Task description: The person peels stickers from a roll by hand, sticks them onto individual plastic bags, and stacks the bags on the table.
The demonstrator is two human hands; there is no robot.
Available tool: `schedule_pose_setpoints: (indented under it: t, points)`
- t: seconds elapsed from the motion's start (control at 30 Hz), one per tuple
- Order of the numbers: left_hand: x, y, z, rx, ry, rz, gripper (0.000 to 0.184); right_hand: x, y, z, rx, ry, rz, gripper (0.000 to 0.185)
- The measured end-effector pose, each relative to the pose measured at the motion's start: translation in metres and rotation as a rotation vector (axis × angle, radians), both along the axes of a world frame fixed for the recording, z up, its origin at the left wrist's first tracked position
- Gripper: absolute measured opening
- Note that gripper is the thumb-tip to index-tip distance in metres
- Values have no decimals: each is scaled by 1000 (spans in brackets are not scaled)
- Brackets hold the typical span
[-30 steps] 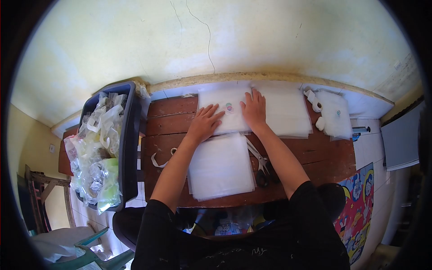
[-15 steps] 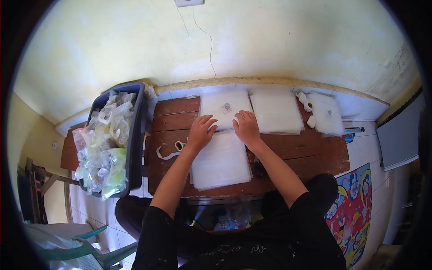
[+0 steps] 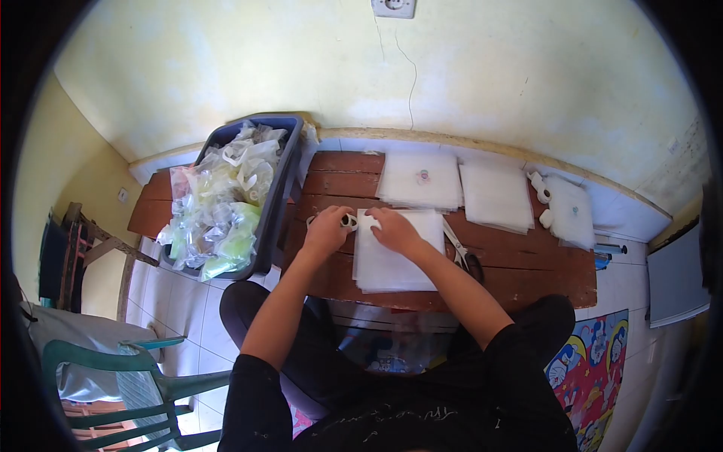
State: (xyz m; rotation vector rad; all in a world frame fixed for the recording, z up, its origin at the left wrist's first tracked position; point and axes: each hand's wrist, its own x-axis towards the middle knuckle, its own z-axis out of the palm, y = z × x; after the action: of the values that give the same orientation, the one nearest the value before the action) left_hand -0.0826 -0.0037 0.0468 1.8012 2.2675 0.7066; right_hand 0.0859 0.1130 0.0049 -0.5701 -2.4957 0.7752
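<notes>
My left hand (image 3: 326, 230) is closed around a small roll of white tape (image 3: 349, 221) beside the near stack. A loose white strip shows on that hand's left side. My right hand (image 3: 393, 229) lies over the upper left part of the near stack of clear plastic bags (image 3: 399, 271), its fingers apart and nothing visible in them. Scissors (image 3: 457, 245) with dark handles rest at the right edge of this stack, blades pointing away from me.
At the back of the wooden table (image 3: 520, 273) are a bag stack with a small printed mark (image 3: 410, 193), a plain stack (image 3: 495, 203) and a narrower stack (image 3: 570, 226) beside white rolls (image 3: 540, 187). A dark tub (image 3: 284, 177) of crumpled plastic stands left; a green chair (image 3: 169, 388) is lower left.
My view has turned left. Both hands have come down from the marked back stack toward the near stack, the left one onto the tape roll. The scissors now show more fully.
</notes>
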Motion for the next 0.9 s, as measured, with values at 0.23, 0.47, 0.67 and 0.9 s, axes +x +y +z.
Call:
schedule_pose_setpoints:
  t: [0.23,0.47,0.67,0.9]
  points:
    - [-3,3,-50,-26,95,43,30,-31,-22,-22,95,-119,66,43]
    - [-1,16,-35,223,-109,49,20,-13,-12,4,26,-7,97,39]
    - [32,13,36,579,-325,-113,18,32,-22,89,-442,353,-2,39]
    - [69,-10,73,729,-113,-429,19,79,-39,131,-1062,487,36,26]
